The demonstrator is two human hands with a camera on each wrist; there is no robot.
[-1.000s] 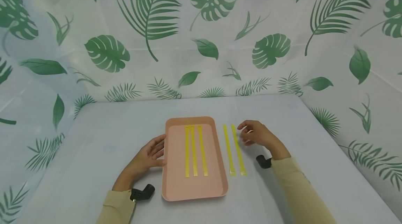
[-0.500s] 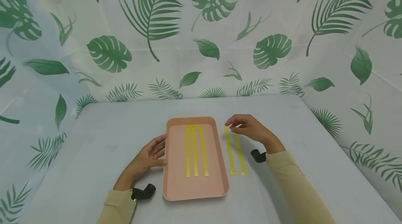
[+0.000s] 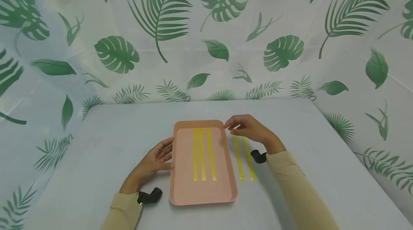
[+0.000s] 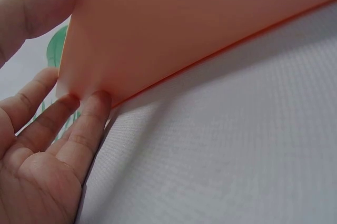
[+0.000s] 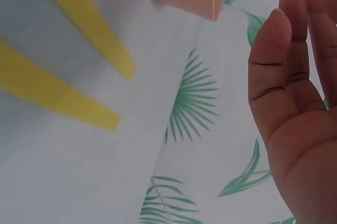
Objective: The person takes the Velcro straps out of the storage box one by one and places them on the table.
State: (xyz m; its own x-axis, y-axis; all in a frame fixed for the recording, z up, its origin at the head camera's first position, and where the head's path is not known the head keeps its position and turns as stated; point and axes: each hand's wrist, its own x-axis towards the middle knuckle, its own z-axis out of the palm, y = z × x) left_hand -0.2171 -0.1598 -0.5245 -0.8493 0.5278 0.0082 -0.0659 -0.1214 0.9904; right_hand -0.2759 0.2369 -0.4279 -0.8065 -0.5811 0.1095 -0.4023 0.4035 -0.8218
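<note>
A pink rectangular tray (image 3: 203, 195) lies on the table, with several narrow yellow straps in view around it. Three of these straps (image 3: 202, 158) rest lengthwise inside the tray, their wider ends at the far side. Along the tray's left wall my left hand (image 3: 151, 165) rests, fingertips touching the outside, as the left wrist view of the tray wall (image 4: 184, 19) also shows. My right hand (image 3: 250, 128) hovers by the tray's far right corner, fingers loosely bent and holding nothing. Below it, two more straps (image 3: 239, 156) lie on the table right of the tray, their far ends partly hidden.
A pale cloth covers the table (image 3: 129, 126). Behind and at the sides hangs a white curtain (image 3: 238, 51) printed with green leaves. Each wrist carries a black camera mount (image 3: 150, 196).
My right hand has moved left, from beside the two loose straps to the tray's far right corner. The left hand stays at the tray's side, and the straps lie as before.
</note>
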